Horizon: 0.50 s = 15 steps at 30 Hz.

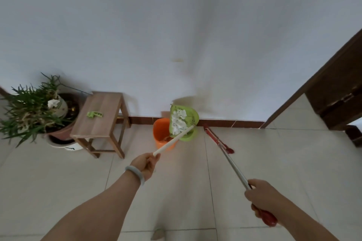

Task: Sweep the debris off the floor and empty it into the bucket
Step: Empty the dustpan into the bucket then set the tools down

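My left hand (146, 164) grips the end of the white handle (172, 141) of a green dustpan (188, 121). The dustpan hangs tilted over the orange bucket (161, 133), which stands by the wall, and holds white crumpled paper debris (179, 122). My right hand (262, 195) grips the metal broom handle (231, 161) just above its red end grip (267, 218). The red broom head (217, 139) rests on the floor to the right of the bucket.
A wooden stool (101, 121) with a small green clip (94, 114) on it stands left of the bucket. Further left is a potted plant (37, 111). A dark wooden door frame (321, 84) rises at the right. Pale floor tiles (184, 191) lie between me and the wall.
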{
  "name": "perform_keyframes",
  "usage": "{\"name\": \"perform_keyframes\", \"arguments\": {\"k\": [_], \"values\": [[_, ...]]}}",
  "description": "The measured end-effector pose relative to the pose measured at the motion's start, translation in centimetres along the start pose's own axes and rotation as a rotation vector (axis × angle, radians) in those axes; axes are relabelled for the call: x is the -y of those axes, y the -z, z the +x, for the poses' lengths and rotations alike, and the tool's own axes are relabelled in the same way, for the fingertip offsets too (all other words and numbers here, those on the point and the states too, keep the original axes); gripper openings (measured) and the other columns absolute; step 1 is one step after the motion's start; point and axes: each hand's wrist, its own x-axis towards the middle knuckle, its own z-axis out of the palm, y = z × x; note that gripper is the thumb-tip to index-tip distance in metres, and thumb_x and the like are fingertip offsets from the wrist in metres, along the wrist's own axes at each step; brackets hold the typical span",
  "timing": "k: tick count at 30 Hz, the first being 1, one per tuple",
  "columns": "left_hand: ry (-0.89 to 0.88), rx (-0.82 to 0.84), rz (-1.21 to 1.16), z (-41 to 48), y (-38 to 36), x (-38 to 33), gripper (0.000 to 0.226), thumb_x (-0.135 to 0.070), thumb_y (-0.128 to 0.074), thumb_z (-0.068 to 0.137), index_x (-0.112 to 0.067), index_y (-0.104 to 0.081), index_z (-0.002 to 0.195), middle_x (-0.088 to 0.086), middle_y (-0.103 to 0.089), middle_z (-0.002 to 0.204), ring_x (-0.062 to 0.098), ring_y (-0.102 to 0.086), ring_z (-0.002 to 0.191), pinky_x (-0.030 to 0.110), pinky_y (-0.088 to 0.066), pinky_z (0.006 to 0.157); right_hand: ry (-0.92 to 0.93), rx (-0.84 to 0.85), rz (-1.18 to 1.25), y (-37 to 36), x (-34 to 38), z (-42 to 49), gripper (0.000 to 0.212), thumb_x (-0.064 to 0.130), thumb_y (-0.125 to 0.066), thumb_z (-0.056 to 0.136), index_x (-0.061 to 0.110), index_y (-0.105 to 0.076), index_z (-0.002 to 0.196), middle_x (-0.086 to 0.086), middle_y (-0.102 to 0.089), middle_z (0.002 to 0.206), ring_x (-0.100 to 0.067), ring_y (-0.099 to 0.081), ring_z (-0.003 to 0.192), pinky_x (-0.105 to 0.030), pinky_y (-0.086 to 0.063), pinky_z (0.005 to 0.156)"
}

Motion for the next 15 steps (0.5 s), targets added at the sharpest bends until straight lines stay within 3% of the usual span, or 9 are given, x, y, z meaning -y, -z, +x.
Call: {"name": "perform_keyframes", "arguments": {"k": [6, 15], "values": [[0.112, 0.08, -0.06, 1.5, 1.9, -2.2, 0.029, -0.018, -0.036, 0.101, 0.0, -0.047, 0.081, 0.006, -0.055, 0.049, 0.002, -0.037, 0.023, 0.009, -0.029, 0.025, 0.007, -0.016, -0.099, -2.4, 2.9, 0.0, 0.028, 0.0, -0.043, 0.088, -0.004, -0.053, 0.114, -0.013, -0.051, 0.066, -0.021, -0.05, 0.047, -0.027, -0.044, 0.048], [0.148, 0.11, 0.003, 1.0, 3.1, -3.6, 0.034, -0.029, -0.036, 0.101, -0.01, -0.043, 0.074, -0.004, -0.044, 0.041, 0.002, -0.036, 0.023, 0.012, -0.029, 0.023, 0.068, -0.058, -0.291, -3.9, 4.6, -0.5, 0.049, 0.006, -0.04, 0.09, 0.014, -0.043, 0.138, -0.005, -0.056, 0.074, -0.013, -0.053, 0.04, -0.022, -0.045, 0.043]]}}
